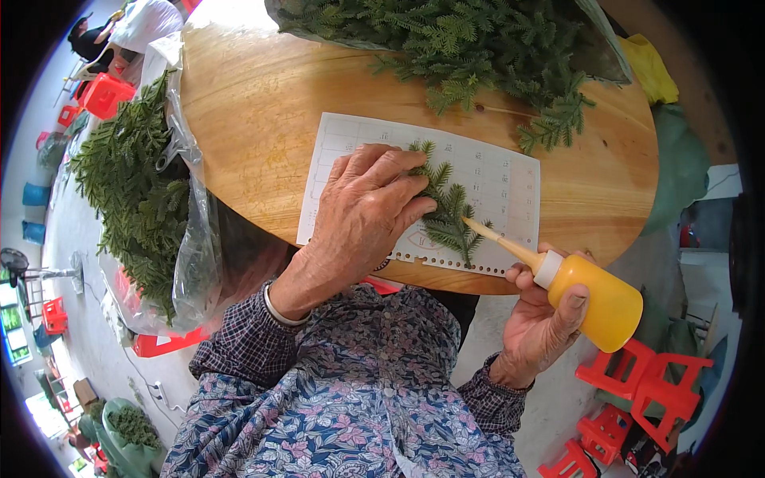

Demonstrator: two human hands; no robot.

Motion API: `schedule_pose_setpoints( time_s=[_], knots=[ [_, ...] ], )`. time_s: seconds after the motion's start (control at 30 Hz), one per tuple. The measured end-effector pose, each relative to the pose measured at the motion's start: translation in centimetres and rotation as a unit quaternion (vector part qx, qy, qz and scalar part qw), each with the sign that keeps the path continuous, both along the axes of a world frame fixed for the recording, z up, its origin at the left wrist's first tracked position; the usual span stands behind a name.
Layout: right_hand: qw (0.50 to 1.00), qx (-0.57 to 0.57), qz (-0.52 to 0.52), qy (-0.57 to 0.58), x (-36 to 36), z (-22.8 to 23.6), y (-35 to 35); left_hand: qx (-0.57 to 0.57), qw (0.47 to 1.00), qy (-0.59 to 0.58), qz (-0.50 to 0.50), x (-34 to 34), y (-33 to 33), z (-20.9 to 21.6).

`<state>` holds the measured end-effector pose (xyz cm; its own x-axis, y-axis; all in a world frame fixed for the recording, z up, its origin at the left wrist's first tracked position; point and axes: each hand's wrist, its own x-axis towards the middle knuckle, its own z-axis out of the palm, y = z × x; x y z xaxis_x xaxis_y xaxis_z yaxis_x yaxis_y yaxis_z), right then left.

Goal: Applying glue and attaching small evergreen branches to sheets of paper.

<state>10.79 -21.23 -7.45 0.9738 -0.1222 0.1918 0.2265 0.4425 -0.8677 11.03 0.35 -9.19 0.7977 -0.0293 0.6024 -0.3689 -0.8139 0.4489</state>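
Note:
A green fir sprig [448,213] lies over a white printed sheet of paper [339,131] near the table's front edge. My left hand [368,209] presses on the sheet, with its thumb and fingers closed on the sprig's left side. In my right hand [550,315] is a yellow squeeze bottle [602,301] with a white collar and a long tapered nozzle. The bottle is tilted, its nozzle tip at the sprig's right side. Whether the tip touches the needles, I cannot tell. The sheet's lower edge has a row of punched holes.
The round wooden table [255,103] carries a large pile of fir sprigs [478,40] in a plastic bag at its far side. To the left, a clear plastic bag [195,271] holds more fir sprigs [139,191]. Red plastic stools [669,390] stand on the floor at lower right.

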Motion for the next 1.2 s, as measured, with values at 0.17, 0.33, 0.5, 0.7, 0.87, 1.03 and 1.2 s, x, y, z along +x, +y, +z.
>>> schedule_pose_setpoints(
  time_s=[0.17, 0.33, 0.5, 0.7, 0.87, 1.03, 1.2],
  knots=[
    [1.000, -0.015, -0.005, -0.004, -0.1, 0.1, -0.1, 0.004, 1.000, 0.006, -0.001, 0.0, 0.1, -0.1],
    [1.000, -0.003, 0.008, 0.004, -0.3, 0.3, -0.6, 0.007, 1.000, 0.007, -0.002, 0.0, 0.1, -0.2],
    [1.000, -0.004, 0.013, -0.001, -0.5, 0.2, -0.9, 0.013, 1.000, 0.012, 0.003, -0.1, 0.0, -0.1],
    [1.000, -0.024, 0.004, -0.003, -0.8, 0.2, -1.4, 0.008, 1.000, 0.013, 0.004, -0.1, -0.1, 0.2],
    [0.999, -0.023, -0.019, 0.011, -0.9, -0.1, -1.5, 0.000, 1.000, 0.017, 0.004, -0.1, -0.1, 0.1],
    [0.999, 0.000, -0.046, 0.022, -1.2, -0.2, -1.7, -0.024, 1.000, 0.000, 0.001, -0.1, -0.3, 0.4],
    [0.998, 0.008, -0.062, -0.031, -1.9, 0.0, -1.9, -0.037, 0.999, -0.007, -0.017, 0.1, -0.5, 0.5]
  ],
)
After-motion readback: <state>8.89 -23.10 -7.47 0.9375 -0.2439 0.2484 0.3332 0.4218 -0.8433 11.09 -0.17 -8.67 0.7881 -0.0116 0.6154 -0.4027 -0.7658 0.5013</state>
